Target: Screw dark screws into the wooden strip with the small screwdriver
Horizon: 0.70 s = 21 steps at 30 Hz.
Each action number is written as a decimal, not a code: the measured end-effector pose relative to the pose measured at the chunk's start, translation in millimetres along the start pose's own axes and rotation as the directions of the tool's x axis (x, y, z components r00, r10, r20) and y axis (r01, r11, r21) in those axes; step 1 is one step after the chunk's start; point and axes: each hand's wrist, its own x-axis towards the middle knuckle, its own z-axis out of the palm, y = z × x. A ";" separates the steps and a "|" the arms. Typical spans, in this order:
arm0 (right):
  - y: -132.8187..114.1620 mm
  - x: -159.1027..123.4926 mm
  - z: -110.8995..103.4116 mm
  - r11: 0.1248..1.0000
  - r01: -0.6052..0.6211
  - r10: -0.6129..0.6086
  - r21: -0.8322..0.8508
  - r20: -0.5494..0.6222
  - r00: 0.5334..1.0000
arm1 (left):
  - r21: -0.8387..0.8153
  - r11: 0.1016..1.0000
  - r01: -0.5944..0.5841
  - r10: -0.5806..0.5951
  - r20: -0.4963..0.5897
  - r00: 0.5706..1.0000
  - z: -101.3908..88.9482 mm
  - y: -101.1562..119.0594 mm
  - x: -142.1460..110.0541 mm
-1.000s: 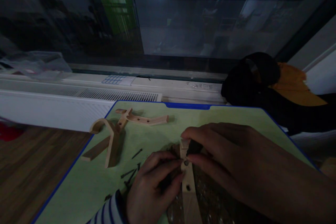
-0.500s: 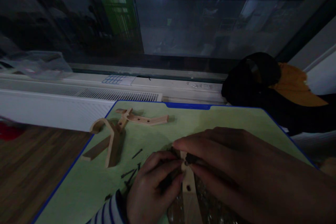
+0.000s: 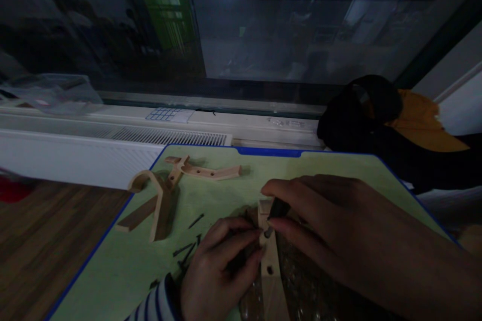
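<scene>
A pale wooden piece [image 3: 272, 286] with two holes stands in front of me, its near end running out of view. My left hand [image 3: 222, 261] pinches its left edge beside the upper hole. My right hand [image 3: 335, 230] grips a small dark object [image 3: 279, 208] between thumb and fingers. The object's lighter tip meets the upper hole; its kind I cannot make out. Something brown and glossy [image 3: 299, 286] lies under the wooden piece, partly hidden by my hands. Several dark screws [image 3: 183, 249] lie left of my left hand.
Wooden hook-shaped pieces [image 3: 161, 200] and a bent wooden strip with holes [image 3: 211, 173] rest at the table's far left. The green table [image 3: 222, 193] has a blue edge. Beyond it are a radiator [image 3: 173, 135], a window, a clear plastic bag [image 3: 56, 93] and a black-and-orange cap [image 3: 417, 120].
My right hand has lifted and tilted slightly, uncovering the wooden piece's far end and more of the dark object. My left hand stays at the same spot.
</scene>
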 end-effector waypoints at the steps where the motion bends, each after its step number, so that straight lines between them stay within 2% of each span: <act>1: -0.2 0.8 0.2 1.000 0.005 -0.005 -0.004 -0.010 1.000 | 0.001 1.000 0.002 -0.002 0.002 1.000 0.2 -0.4 -0.5; 12: -5.2 -2.8 -4.4 0.978 0.110 -0.113 0.176 0.006 0.994 | 0.038 0.999 -0.022 0.022 -0.006 1.000 -3.7 5.0 2.9; 18: -4.3 -1.1 -4.1 0.984 0.003 -0.020 0.177 0.093 0.995 | 0.023 1.000 -0.020 0.020 -0.027 0.999 -1.3 2.1 1.0; 21: -5.2 2.0 -4.6 0.983 -0.013 -0.008 0.184 0.112 0.994 | 0.024 1.000 -0.013 0.013 -0.019 1.000 -1.8 2.8 1.1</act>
